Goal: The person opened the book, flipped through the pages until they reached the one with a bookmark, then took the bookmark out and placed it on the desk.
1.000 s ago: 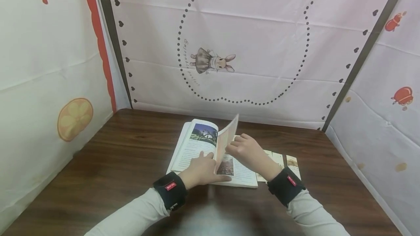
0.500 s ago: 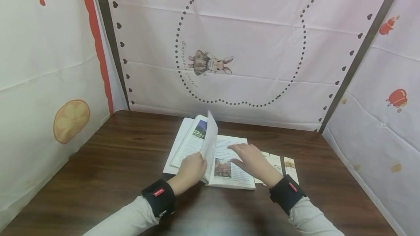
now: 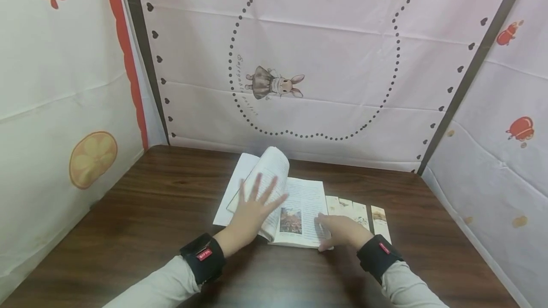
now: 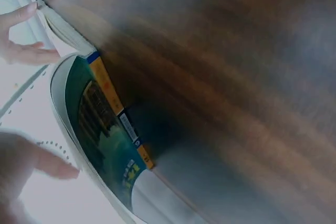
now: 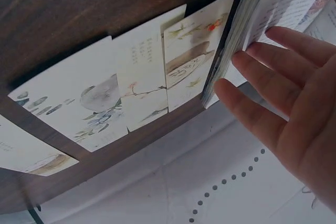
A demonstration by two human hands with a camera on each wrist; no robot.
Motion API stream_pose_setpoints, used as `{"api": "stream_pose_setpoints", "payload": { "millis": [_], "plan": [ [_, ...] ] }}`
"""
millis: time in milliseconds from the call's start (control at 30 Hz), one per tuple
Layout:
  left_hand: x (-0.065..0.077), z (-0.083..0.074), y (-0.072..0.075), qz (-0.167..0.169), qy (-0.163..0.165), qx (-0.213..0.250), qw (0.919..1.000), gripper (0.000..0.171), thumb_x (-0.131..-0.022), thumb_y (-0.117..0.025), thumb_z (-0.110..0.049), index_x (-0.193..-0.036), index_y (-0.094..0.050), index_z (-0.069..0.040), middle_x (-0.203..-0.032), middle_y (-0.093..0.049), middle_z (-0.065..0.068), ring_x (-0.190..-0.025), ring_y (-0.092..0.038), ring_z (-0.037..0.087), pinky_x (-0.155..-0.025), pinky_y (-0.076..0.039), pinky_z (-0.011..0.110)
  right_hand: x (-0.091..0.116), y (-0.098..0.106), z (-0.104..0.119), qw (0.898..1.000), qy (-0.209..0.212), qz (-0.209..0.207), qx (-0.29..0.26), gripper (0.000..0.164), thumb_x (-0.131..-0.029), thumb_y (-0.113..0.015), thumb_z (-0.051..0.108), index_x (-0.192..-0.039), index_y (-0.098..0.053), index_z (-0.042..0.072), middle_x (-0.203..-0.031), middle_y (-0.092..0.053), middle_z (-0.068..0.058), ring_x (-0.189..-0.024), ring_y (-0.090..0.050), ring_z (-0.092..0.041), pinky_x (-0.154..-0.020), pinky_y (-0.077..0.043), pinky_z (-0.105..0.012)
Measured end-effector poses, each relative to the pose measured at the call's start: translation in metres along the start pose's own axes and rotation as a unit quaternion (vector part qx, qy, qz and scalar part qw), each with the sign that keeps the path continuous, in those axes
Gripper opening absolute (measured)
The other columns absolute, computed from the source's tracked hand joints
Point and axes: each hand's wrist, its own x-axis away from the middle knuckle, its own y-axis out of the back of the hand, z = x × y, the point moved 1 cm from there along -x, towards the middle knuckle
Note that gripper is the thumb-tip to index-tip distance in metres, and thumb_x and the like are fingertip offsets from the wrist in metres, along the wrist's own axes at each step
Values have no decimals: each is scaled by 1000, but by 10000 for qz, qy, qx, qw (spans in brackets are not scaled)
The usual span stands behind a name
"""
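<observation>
An open book (image 3: 306,198) lies on the table, its right page bearing text and a small photo. My left hand (image 3: 246,217) is spread over the curved left-hand pages (image 3: 276,163), fingers straight and apart. Seen from the left wrist, the green cover (image 4: 94,124) and an orange and blue spine (image 4: 107,85) face the table's near side. My right hand (image 3: 342,232) is at the book's lower right edge, thumb by the corner. In the right wrist view its extended fingers (image 5: 262,72) reach the page edges and hold nothing.
Several pale illustrated cards (image 5: 100,98) lie side by side just right of the book. One more card (image 3: 380,222) lies slightly apart, farther right. A white sheet or cover (image 3: 227,203) extends under the book's left side. Printed cloth (image 3: 334,75) walls the brown table (image 3: 162,213).
Pages that stood upright have turned over to the left. My left hand gripped them half a second ago and now lies spread over them. My right hand moved down to the book's right edge.
</observation>
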Motion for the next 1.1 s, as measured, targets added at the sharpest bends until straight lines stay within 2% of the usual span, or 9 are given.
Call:
{"api": "stream_pose_setpoints", "payload": {
  "millis": [67,133,200,267,400,733,900,967,1100],
  "plan": [
    [2,1,-4,619,-681,-2,9958,79,-75,-65,8,-141,-43,-28,-155,-26,11,-143,-17,42,-109,-19,65,-2,-3,0,9992,196,-213,283,66,-66,-83,34,-120,-60,3,-122,-64,-15,-108,-62,-30,-93,-48,-43],
    [4,2,-7,1290,-1039,150,9861,67,-80,-63,2,-139,-47,-26,-153,-33,8,-143,-22,37,-112,-23,57,-3,-4,1,9972,353,-389,529,63,-64,-84,37,-114,-63,5,-111,-68,-13,-96,-65,-29,-85,-51,-43],
    [5,3,-8,1797,-1055,270,9777,56,-84,-59,1,-135,-53,-22,-149,-40,8,-142,-27,34,-113,-26,53,-4,-5,2,9965,388,-407,618,64,-62,-85,38,-113,-63,6,-108,-68,-12,-93,-65,-28,-83,-51,-44],
    [6,3,-6,2033,-871,362,9746,45,-88,-55,0,-128,-59,-18,-145,-46,8,-139,-33,33,-112,-29,51,-5,-5,3,9973,328,-313,579,67,-60,-86,37,-115,-62,7,-113,-67,-13,-98,-65,-30,-87,-50,-46],
    [5,1,-2,2023,-480,532,9767,39,-86,-54,2,-120,-65,-14,-138,-53,10,-134,-41,33,-108,-35,50,-2,-2,1,9980,335,-183,505,70,-62,-85,36,-121,-60,8,-126,-62,-14,-111,-61,-32,-95,-47,-47],
    [1,-2,0,1823,-1,821,9798,35,-86,-57,-4,-120,-64,-8,-136,-55,10,-132,-45,30,-106,-38,48,-2,12,-5,9884,1202,-536,753,31,-73,-79,23,-99,-70,10,-88,-71,1,-78,-64,-13,-73,-52,-29],
    [-1,-2,-1,1496,365,1296,9795,29,-90,-57,-10,-116,-65,-3,-130,-58,15,-126,-51,31,-103,-42,46,-7,19,1,9483,2025,-1470,1951,12,-74,-77,14,-84,-71,15,-78,-70,5,-69,-62,-7,-66,-50,-24],
    [-2,-2,0,1337,447,1478,9789,29,-89,-58,-10,-116,-65,-1,-127,-60,17,-122,-54,31,-101,-44,45,-8,21,3,9321,2202,-1914,2148,15,-70,-79,15,-81,-69,17,-77,-69,7,-71,-61,-7,-67,-49,-25],
    [-5,-2,3,1240,533,1781,9747,34,-84,-62,-12,-116,-64,0,-121,-63,17,-118,-57,32,-99,-46,45,-9,30,11,9132,2431,-2615,1964,23,-67,-82,13,-84,-68,16,-87,-70,6,-85,-64,-10,-76,-50,-27]
  ]
}}
